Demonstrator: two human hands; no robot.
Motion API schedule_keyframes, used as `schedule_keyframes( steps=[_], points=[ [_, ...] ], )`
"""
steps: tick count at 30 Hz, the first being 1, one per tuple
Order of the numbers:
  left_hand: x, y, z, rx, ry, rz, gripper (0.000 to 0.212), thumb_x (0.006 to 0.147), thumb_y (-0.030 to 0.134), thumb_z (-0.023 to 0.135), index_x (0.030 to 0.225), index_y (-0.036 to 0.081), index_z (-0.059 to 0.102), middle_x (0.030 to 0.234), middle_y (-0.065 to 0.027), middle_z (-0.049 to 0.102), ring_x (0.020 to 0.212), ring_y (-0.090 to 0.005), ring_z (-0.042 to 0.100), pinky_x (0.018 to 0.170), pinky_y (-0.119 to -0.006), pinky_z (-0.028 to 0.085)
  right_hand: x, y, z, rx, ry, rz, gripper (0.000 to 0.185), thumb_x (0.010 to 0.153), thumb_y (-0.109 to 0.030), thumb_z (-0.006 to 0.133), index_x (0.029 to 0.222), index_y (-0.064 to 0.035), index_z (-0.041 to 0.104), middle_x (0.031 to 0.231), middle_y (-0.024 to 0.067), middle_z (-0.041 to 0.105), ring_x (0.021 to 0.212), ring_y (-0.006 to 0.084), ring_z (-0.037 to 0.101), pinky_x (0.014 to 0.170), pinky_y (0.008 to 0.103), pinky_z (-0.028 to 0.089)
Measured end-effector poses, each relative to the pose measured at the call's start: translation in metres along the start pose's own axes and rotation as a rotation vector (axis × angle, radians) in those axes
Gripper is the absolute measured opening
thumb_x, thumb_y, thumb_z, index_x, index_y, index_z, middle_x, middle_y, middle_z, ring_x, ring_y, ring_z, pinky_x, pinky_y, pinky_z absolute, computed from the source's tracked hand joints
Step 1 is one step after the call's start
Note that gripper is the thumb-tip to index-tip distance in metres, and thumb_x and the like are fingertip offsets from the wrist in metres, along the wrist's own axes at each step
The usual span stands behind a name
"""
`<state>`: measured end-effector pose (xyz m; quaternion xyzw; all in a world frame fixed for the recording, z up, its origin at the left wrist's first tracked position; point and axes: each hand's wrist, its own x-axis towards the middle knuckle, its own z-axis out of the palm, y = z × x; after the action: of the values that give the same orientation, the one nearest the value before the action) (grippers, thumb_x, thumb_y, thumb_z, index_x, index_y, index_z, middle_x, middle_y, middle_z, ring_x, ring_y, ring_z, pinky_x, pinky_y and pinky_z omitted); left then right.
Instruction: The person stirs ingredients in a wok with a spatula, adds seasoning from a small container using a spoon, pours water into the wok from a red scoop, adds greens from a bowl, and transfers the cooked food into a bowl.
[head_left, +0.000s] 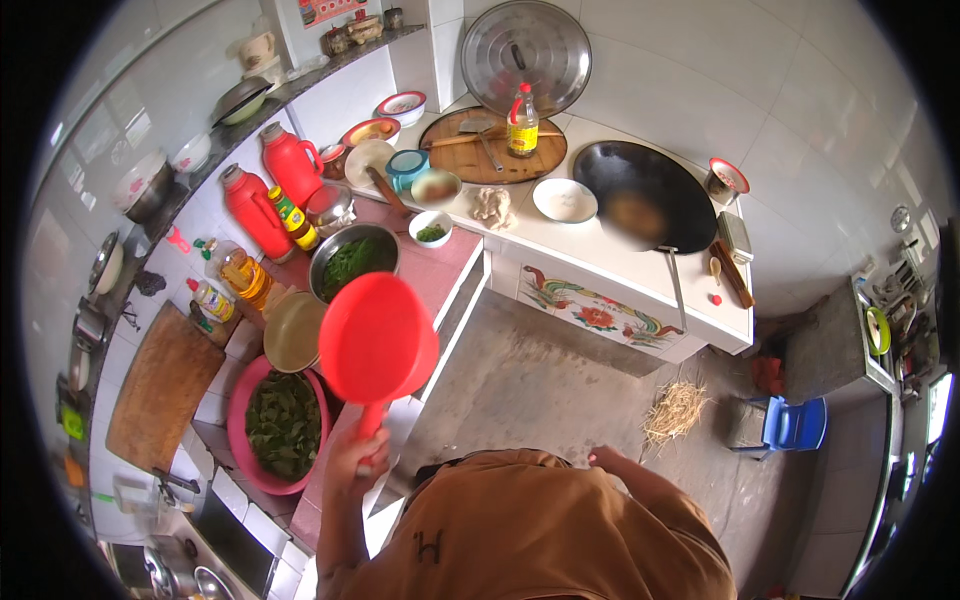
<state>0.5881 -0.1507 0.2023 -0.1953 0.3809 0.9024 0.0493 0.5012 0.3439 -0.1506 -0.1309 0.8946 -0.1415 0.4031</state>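
Observation:
My left hand (358, 454) grips the handle of a red plastic ladle (379, 337), raised above the pink counter edge. Just left of it are a pink basin (235, 424) full of dark leafy greens (281, 424) and a beige bowl (291, 332). Behind the ladle, a metal bowl (393, 259) holds chopped greens. My right hand (604, 456) hangs beside my body over the floor, mostly hidden by the arm; its grip is unclear. A black wok (660, 180) with blurred contents sits in the white stove top, next to a white bowl (565, 200).
Red thermos flasks (257, 210) and bottles of oil (247, 277) line the left wall. A round wooden board (457, 169) bears an oil bottle (523, 127) and a spatula. Straw (673, 412) and a blue chair (795, 425) are on the floor at right.

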Motion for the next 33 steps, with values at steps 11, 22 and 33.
schedule_keyframes(
  steps=[11,22,33],
  points=[
    [0.242,0.006,0.089,0.052,-0.396,-0.239,0.023,0.08,0.003,0.055,0.102,0.002,0.049,0.078,-0.0029,0.05,0.057,-0.0093,0.048,0.047,-0.022,0.035,-0.027,0.033,-0.001,0.247,0.03,0.205,0.029,0.08,-0.03,0.053,0.1,-0.013,0.066,0.104,0.0156,0.064,0.096,0.033,0.062,0.079,0.0411,0.05],
    [0.471,0.064,0.141,0.14,-0.34,-0.11,0.019,0.079,0.004,0.059,0.096,0.001,0.051,0.072,-0.0031,0.05,0.057,-0.0104,0.05,0.049,-0.022,0.041,0.079,-0.015,-0.13,0.44,0.241,0.199,0.031,0.081,-0.032,0.056,0.104,-0.0129,0.065,0.109,0.0135,0.063,0.097,0.0313,0.062,0.08,0.0388,0.051],
    [0.654,0.102,0.12,0.153,-0.056,-0.093,0.018,0.078,-0.001,0.059,0.088,0.011,0.049,0.069,-0.0008,0.05,0.057,-0.0131,0.053,0.05,-0.026,0.042,0.145,-0.035,-0.2,0.507,0.238,0.214,0.032,0.082,-0.033,0.058,0.106,-0.0124,0.065,0.112,0.0124,0.062,0.098,0.03,0.062,0.08,0.0373,0.051]
  ],
)
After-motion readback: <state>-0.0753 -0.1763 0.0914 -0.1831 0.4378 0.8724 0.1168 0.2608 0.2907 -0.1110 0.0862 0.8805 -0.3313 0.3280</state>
